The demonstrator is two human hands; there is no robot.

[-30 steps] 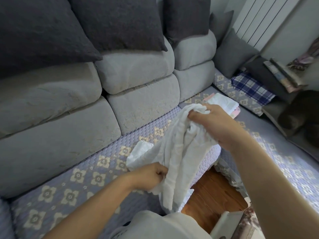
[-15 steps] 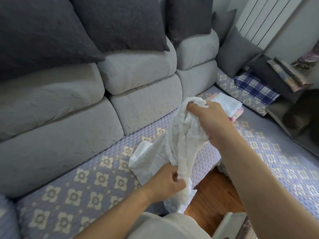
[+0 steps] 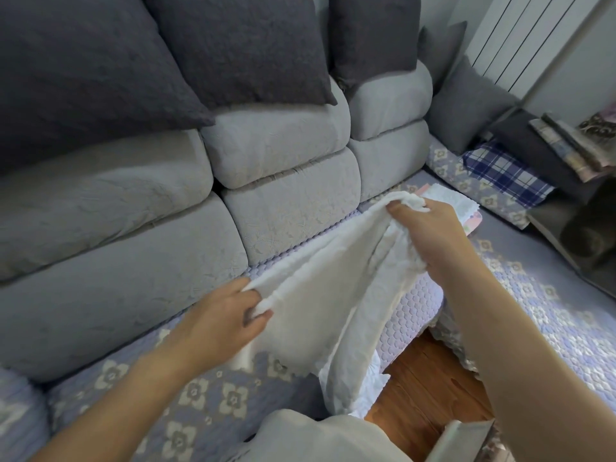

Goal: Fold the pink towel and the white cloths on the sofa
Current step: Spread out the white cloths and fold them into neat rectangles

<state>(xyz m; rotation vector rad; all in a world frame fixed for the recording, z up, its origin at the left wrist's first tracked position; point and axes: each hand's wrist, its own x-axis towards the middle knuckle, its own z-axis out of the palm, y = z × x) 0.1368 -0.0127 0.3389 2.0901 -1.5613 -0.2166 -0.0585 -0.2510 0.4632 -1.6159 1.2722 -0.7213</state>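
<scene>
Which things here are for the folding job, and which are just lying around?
For the job: white cloth held by left hand and right hand; folded stack of white and pink.
Lying about: dark cushions, plaid cloth.

The cloth [image 3: 320,295] is held up over the sofa seat [image 3: 206,395], stretched between the left hand [image 3: 223,318] low on the left and the right hand [image 3: 430,228] higher on the right. Just behind the right hand, a folded stack [image 3: 460,205] is seen lying on the seat; cushions [image 3: 233,45] are propped on the backrest behind.
</scene>
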